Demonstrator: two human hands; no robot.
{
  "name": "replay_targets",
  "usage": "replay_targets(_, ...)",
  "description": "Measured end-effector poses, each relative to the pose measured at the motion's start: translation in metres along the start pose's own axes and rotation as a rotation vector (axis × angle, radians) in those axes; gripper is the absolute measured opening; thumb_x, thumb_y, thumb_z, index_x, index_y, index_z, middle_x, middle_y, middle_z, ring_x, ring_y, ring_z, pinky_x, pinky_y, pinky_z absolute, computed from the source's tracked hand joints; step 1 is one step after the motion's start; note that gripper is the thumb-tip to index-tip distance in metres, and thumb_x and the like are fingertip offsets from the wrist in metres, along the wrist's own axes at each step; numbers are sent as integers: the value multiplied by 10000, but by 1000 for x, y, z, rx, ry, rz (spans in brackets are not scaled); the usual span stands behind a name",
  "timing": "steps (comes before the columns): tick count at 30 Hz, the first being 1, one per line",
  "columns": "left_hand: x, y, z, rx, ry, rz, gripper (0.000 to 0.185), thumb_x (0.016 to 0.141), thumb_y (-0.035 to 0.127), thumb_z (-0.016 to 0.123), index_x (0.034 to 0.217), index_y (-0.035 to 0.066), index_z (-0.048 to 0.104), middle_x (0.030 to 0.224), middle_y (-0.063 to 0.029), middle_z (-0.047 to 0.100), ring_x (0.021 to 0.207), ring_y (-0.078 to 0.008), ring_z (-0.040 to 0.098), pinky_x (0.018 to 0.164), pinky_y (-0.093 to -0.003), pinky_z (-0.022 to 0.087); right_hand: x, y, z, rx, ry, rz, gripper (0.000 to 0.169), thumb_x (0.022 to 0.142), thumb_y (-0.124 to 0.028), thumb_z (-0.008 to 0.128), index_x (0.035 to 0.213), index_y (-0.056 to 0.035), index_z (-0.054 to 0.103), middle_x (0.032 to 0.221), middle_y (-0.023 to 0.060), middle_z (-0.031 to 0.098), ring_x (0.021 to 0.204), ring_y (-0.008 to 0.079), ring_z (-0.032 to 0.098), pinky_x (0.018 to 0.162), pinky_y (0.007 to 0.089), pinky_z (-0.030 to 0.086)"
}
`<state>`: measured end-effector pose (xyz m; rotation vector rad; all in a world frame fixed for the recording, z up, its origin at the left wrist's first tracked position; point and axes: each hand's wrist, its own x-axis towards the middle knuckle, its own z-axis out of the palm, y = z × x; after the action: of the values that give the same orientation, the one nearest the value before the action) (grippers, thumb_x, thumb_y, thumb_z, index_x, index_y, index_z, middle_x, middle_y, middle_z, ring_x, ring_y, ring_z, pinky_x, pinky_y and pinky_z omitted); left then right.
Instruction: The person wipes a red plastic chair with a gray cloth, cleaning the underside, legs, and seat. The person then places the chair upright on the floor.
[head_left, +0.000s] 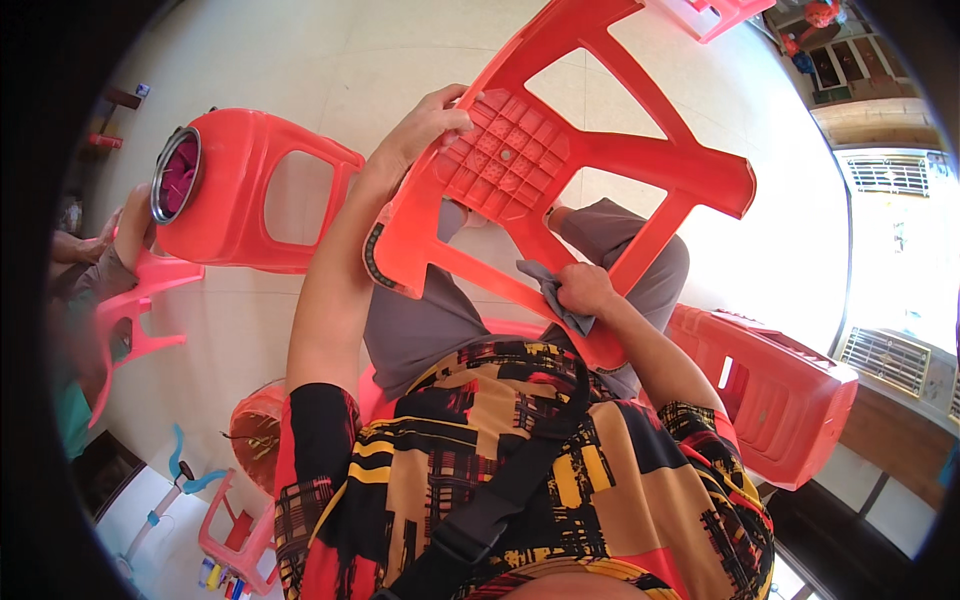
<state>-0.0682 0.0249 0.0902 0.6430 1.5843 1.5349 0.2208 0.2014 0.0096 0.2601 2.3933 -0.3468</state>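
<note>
A red plastic stool (510, 150) is tipped over above my lap, its ribbed underside and legs turned towards me. My left hand (442, 120) grips the edge by the seat at the upper left, fingers curled round the rim. My right hand (585, 290) is closed on a grey cloth (559, 296) and presses it to a lower rail or leg of the stool. One foot of the stool, near my left forearm, has a dark strip with studs along its end.
Another red stool (240, 187) stands to the left, a metal bowl (176, 176) with magenta contents on it. A person (97, 262) sits beyond. A red bin (259, 435), a small red stool (240, 525) and a stack of red stools (772, 397) surround me.
</note>
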Motion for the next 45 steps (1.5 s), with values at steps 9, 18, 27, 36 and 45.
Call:
replay_targets(9,-40,-51,-10,-159,59,75,545,796,175,608,1303,8,495,894,-41,587,716,-102,515,703,-240,443,-21,2,-3,179,96,-142,411,818,-157,517,1215,-48,531,1201,189,564,1096,354,552,920,444,456)
replay_targets(18,-46,-41,1,-265,151,40,594,726,142,611,1293,-6,516,847,9,551,733,-66,489,671,-202,388,-52,4,-7,-86,54,-315,351,843,-227,549,1144,-49,580,1159,105,575,1108,289,512,894,435,399)
replay_targets(27,-46,-32,6,-261,148,41,663,693,148,622,1317,-23,478,821,14,494,750,-71,468,691,-204,372,80,24,40,-276,61,-314,268,879,-215,466,921,-75,691,1056,75,640,1057,251,557,882,420,412)
replay_targets(36,-38,-30,3,-236,151,-10,790,607,200,660,1335,-29,456,769,2,461,700,-71,434,644,-203,327,185,43,68,-222,-32,-342,293,891,-215,454,1013,-68,676,1154,107,596,1121,266,519,919,455,421)
replay_targets(45,-29,-28,4,-200,184,-8,793,578,165,618,1330,-29,460,743,-7,448,678,-72,420,590,-210,294,239,38,77,-357,-38,-291,298,914,-200,420,1073,-80,642,1209,86,539,1147,263,475,880,436,392)
